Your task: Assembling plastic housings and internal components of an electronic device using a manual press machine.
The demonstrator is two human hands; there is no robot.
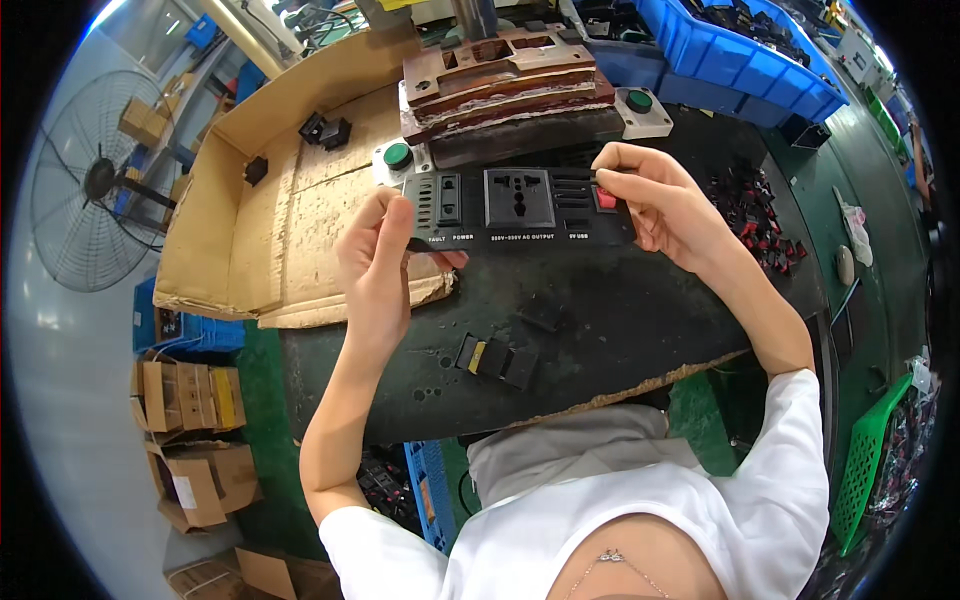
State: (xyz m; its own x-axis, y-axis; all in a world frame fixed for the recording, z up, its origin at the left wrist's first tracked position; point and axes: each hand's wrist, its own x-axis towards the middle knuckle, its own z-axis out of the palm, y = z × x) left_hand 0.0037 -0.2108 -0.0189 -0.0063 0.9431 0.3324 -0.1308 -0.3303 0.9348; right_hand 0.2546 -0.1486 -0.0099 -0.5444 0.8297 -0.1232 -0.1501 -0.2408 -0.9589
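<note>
Hands grasp black socket panel (515, 208): left hand (380, 262) at 9 o'clock, right hand (665, 205) pressing red switch (606, 198) in at 3; loose switches (755, 215) remain.

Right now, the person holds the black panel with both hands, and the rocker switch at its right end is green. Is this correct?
Not quite. The rocker switch at the right end of the black panel is red, not green, as the head view shows. The left hand and right hand do hold the panel.
</note>
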